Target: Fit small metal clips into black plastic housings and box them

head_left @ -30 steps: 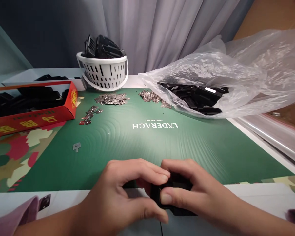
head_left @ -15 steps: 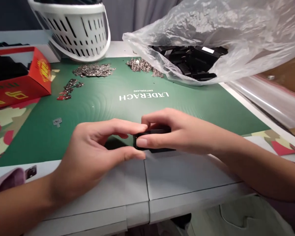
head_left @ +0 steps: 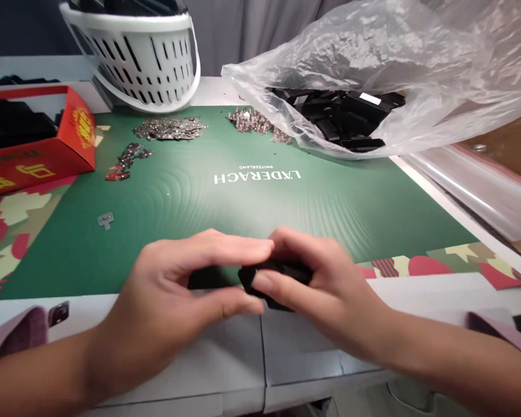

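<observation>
At the front edge of the green mat, a small black plastic part (head_left: 282,277) is held between both hands. My right hand (head_left: 325,278) is closed around it, thumb along the near side and fingers over the top. My left hand (head_left: 178,278) curves around its left end, index fingertip above and thumb below, both close against the part. The palms and fingers hide much of its shape. Left of my left hand, a small flat metal piece (head_left: 106,220) with a narrow tab lies alone on the green mat (head_left: 191,191).
Piles of flat metal pieces (head_left: 169,128) and small springs (head_left: 248,120) lie at the back. A clear plastic bag (head_left: 434,127) of black parts stands at the back right. A white basket (head_left: 151,63) and red box (head_left: 76,136) hold black parts on the left.
Both hands and the black part have come lower in the picture, toward me. The part has tilted, and my right hand has turned around it. The view has shifted slightly.
</observation>
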### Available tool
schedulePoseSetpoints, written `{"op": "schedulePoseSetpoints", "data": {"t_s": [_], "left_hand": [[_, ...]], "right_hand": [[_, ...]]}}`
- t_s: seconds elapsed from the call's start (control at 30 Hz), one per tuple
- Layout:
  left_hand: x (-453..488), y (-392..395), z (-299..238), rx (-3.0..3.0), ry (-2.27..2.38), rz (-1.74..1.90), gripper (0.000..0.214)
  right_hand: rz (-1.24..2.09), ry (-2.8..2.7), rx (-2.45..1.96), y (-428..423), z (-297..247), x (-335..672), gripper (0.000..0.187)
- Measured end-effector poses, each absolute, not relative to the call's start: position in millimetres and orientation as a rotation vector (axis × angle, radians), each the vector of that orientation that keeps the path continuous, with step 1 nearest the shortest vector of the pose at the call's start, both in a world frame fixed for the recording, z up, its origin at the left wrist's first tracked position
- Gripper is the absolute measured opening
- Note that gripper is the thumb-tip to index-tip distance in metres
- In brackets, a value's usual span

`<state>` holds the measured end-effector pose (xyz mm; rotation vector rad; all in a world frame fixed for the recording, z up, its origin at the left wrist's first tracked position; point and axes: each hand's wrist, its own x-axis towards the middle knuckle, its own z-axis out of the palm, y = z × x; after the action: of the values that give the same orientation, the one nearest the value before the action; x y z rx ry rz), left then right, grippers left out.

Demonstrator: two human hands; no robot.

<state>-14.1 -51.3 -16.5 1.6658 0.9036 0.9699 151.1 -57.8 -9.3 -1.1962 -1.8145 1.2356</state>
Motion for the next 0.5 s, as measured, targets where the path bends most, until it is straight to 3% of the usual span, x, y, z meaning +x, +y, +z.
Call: {"op": "schedulePoseSetpoints", "data": {"t_s": [0.5], "left_hand": [[-7, -69, -25, 1.872, 0.798, 1.148, 0.034]], "right_hand": [[1.403, -1.686, -1.020, -71, -17, 152, 0.021]]}}
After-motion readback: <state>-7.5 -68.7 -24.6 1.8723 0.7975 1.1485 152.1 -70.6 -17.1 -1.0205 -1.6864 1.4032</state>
